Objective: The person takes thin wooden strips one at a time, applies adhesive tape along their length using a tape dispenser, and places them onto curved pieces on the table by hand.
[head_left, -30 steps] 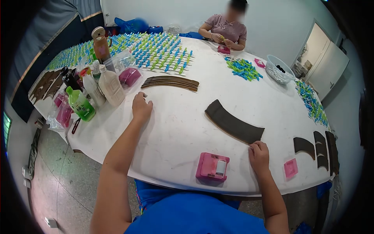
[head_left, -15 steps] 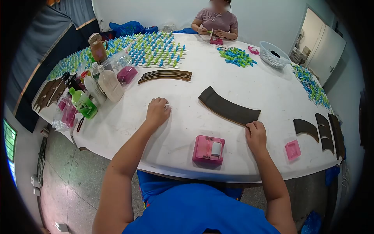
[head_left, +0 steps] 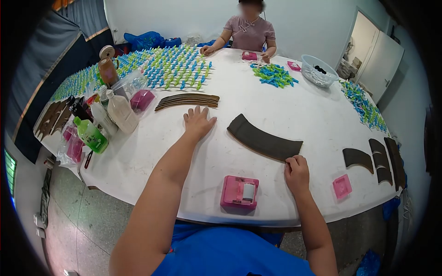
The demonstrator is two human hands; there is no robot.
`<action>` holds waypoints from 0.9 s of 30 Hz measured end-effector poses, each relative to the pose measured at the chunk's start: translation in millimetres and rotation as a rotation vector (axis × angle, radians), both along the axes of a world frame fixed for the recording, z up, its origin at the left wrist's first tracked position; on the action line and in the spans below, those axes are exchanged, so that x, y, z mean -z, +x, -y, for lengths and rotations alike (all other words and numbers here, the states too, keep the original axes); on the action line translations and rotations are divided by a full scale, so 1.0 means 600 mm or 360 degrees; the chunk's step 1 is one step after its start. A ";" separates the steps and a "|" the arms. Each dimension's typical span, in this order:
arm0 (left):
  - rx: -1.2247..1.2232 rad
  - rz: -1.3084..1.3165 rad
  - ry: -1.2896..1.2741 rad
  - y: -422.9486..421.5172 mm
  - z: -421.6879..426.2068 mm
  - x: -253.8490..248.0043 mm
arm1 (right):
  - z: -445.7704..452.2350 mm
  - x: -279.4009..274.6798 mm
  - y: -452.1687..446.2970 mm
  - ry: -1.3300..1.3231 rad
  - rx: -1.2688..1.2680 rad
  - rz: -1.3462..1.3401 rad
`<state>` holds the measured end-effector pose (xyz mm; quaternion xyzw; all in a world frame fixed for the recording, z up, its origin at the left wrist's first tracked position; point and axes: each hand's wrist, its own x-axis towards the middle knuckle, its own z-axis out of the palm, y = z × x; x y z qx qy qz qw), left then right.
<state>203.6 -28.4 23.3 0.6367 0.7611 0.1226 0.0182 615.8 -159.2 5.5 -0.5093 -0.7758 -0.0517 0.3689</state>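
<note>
My left hand (head_left: 199, 123) is spread, its fingertips at the lower edge of a fanned stack of curved dark strips (head_left: 186, 100). Nothing shows in its grasp. Near the middle of the table lies a wide curved dark piece (head_left: 263, 139). The fingers of my right hand (head_left: 297, 174) are closed on that piece's lower right corner. Between my forearms stands a pink box with a white roll (head_left: 239, 192).
Bottles (head_left: 120, 110) and plastic bags crowd the left of the white table (head_left: 193, 161). Blue and green clips (head_left: 274, 76), a basin (head_left: 318, 71), a pink tray (head_left: 342, 186) and dark pieces (head_left: 358, 158) lie farther out. A person (head_left: 248, 32) sits opposite.
My left hand has moved right and then forward to the stack, its fingers spreading. My right hand keeps its place at the curved piece. The person opposite has moved their hands apart.
</note>
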 end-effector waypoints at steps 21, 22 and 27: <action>-0.0017 -0.0122 -0.0132 -0.010 -0.019 0.000 | 0.000 -0.005 0.001 -0.0050 -0.0028 -0.0041; -0.0018 -0.0122 -0.0132 -0.010 -0.019 0.000 | 0.000 -0.006 0.001 -0.0050 -0.0029 -0.0041; -0.0015 -0.0122 -0.0140 -0.010 -0.020 0.001 | 0.000 -0.006 0.002 -0.0061 -0.0037 -0.0045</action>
